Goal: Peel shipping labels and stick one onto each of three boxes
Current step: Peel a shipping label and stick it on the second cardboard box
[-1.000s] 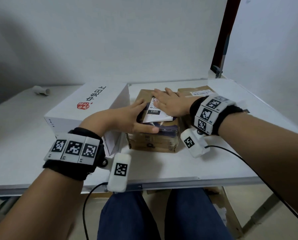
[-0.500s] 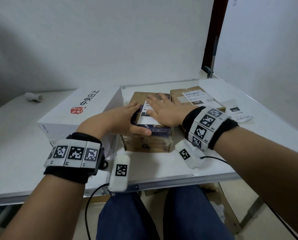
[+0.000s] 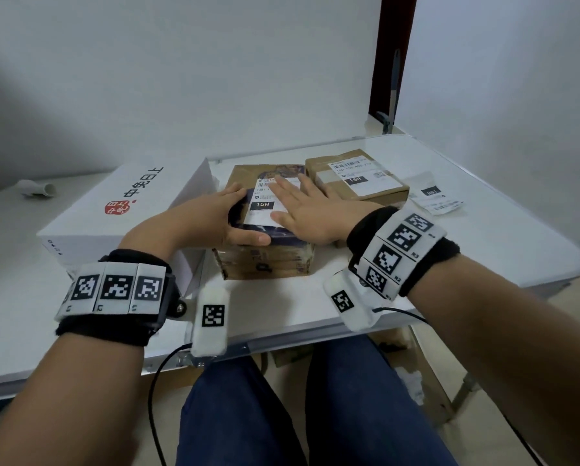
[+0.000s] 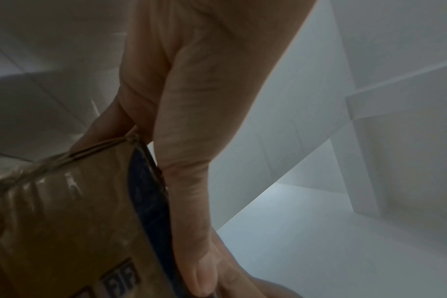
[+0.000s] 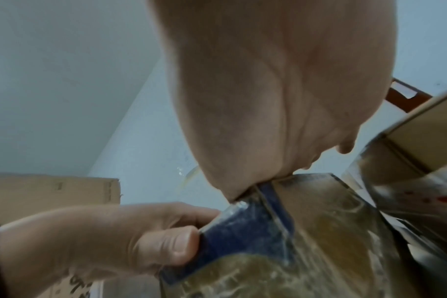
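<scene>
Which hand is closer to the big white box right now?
Left. The left hand grips the middle box's edge right beside the white box; the right hand lies flat on that middle box's label, farther away.

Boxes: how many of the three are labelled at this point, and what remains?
Done: the right brown box carries a label. In hand: the right hand presses a label flat on the middle brown box, which the left hand grips. Left: the white box shows no label; a loose label sheet lies on the table.
</scene>
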Demonstrator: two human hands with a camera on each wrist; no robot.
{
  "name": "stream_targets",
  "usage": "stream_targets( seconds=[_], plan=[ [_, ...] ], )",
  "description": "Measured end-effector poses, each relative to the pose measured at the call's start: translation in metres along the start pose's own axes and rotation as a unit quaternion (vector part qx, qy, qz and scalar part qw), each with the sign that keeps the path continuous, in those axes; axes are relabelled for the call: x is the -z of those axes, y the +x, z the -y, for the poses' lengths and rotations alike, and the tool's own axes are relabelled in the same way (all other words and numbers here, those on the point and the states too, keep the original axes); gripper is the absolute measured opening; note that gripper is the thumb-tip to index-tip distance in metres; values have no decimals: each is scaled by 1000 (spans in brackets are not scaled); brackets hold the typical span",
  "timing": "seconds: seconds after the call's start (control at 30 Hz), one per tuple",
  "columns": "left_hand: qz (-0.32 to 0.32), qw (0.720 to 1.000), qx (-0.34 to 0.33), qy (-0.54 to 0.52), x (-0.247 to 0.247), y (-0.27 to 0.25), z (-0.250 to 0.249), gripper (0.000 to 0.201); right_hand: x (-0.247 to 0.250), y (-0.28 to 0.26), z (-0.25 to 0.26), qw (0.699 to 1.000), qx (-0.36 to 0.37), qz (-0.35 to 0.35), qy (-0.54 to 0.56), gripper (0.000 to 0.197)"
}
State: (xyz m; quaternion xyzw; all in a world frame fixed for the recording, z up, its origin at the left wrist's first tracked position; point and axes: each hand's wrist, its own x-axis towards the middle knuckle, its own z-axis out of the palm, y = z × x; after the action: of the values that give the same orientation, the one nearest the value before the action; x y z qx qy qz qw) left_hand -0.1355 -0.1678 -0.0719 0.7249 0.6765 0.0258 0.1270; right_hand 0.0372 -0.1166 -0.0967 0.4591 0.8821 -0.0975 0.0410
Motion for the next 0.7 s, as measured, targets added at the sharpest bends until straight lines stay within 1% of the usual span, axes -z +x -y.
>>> stream_targets(
  seconds=[0.07, 0.17, 0.43, 0.5, 0.57, 0.63, 0.7],
  plan=[
    [-7, 1000, 2, -7, 0, 0, -4, 95, -1, -2, -8, 1000, -1, -11, 26, 62],
    [-10, 1000, 7, -3, -1, 1, -6, 95, -3, -6, -19, 999, -8, -16, 42, 61],
    [-28, 1000, -1, -11, -4, 8, -3, 91, 3, -11, -32, 999, -25, -29, 29, 62],
    [-45, 999, 7, -19, -5, 14, 0, 91, 11, -10, -39, 997, -31, -61, 39, 62],
    [-62, 998, 20, -22, -8, 22, 1, 93, 21, -6, -42, 991, -36, -109, 67, 60],
    [-71, 997, 28, -17, -12, 29, 1, 98, 32, 3, -39, 984, -37, -148, 91, 58],
    [-77, 997, 28, -16, -14, 33, -1, 102, 39, 15, -31, 983, -33, -147, 109, 57]
  ],
)
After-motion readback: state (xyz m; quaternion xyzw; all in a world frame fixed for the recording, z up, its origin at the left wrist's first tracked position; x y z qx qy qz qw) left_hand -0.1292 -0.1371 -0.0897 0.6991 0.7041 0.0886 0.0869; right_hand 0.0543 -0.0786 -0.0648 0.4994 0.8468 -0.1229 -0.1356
